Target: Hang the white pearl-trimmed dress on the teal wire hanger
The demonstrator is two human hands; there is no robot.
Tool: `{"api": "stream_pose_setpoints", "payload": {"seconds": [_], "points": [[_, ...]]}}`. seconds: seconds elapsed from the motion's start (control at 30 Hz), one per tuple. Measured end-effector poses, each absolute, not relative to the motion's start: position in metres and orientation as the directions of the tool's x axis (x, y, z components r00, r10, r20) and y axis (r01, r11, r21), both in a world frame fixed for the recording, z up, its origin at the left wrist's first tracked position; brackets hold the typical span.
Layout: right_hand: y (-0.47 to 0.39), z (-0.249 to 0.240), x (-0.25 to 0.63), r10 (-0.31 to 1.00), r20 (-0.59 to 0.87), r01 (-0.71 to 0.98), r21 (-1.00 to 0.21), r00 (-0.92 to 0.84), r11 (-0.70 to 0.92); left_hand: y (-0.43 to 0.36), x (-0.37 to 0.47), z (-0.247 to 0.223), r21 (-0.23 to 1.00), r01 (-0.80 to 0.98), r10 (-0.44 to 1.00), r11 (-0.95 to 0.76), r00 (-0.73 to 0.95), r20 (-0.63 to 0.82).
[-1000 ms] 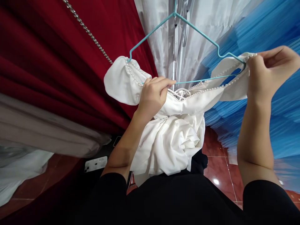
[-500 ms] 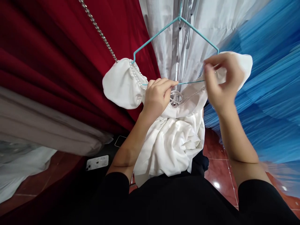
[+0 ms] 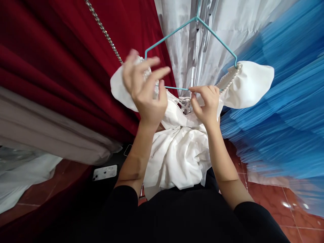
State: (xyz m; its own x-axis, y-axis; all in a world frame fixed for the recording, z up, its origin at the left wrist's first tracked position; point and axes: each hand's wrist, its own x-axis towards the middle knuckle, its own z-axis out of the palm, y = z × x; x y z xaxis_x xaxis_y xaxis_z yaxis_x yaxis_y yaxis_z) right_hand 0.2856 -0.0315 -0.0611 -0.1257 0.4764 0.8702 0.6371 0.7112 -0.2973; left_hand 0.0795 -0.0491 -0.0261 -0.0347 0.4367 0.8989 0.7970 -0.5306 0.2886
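Note:
A white dress (image 3: 181, 152) with puffed sleeves and pearl-edged neckline hangs on a light blue wire hanger (image 3: 169, 34). My left hand (image 3: 145, 89), blurred, is open with fingers spread in front of the sleeve at the left. My right hand (image 3: 206, 101) pinches the hanger's bottom bar near its middle, above the neckline. The puffed sleeve on the right (image 3: 255, 84) hangs from the hanger's right corner. White lacing shows between my hands. The gathered skirt bunches below, against my black shirt.
Red fabric (image 3: 83, 77) with a beaded chain (image 3: 105, 33) fills the left side. Blue tulle (image 3: 291, 111) hangs at the right, white drapes (image 3: 174, 30) behind. A phone (image 3: 105, 172) lies on a black surface at lower left. Red tiles (image 3: 270, 199) show below.
My left hand has let go of the bottom bar and moved up and left to the left sleeve. My right hand has come down from the right sleeve onto the bar.

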Motion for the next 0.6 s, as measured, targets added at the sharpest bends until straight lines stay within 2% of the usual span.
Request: {"api": "stream_pose_setpoints", "payload": {"seconds": [0.1,0.2,0.27,0.33,0.47,0.53,0.6], "points": [[-0.029,-0.064,0.282,0.484,0.869,0.627,-0.319,-0.106,0.711,-0.022,0.053,-0.032,0.381,0.775,0.424,-0.505,-0.161,0.891],[-0.026,-0.065,0.291,0.455,0.885,0.629,-0.297,-0.103,0.719,0.002,0.033,-0.035,0.498,0.698,0.535,-0.515,-0.192,0.823],[-0.025,-0.063,0.3,0.442,0.89,0.638,-0.278,-0.11,0.718,0.009,0.024,-0.028,0.524,0.683,0.567,-0.508,-0.193,0.801],[-0.024,-0.062,0.307,0.436,0.891,0.639,-0.262,-0.128,0.723,0.008,0.015,-0.017,0.52,0.702,0.539,-0.487,-0.226,0.811],[-0.021,-0.063,0.311,0.45,0.876,0.63,-0.252,-0.173,0.734,0.0,-0.007,-0.007,0.525,0.689,0.359,-0.501,-0.386,0.85],[-0.021,-0.064,0.309,0.423,0.884,0.611,-0.226,-0.198,0.759,-0.005,-0.015,-0.017,0.6,0.648,0.331,-0.468,-0.502,0.799],[-0.022,-0.066,0.308,0.378,0.9,0.579,-0.193,-0.217,0.792,-0.011,-0.017,-0.036,0.696,0.609,0.393,-0.379,-0.575,0.717]]}}
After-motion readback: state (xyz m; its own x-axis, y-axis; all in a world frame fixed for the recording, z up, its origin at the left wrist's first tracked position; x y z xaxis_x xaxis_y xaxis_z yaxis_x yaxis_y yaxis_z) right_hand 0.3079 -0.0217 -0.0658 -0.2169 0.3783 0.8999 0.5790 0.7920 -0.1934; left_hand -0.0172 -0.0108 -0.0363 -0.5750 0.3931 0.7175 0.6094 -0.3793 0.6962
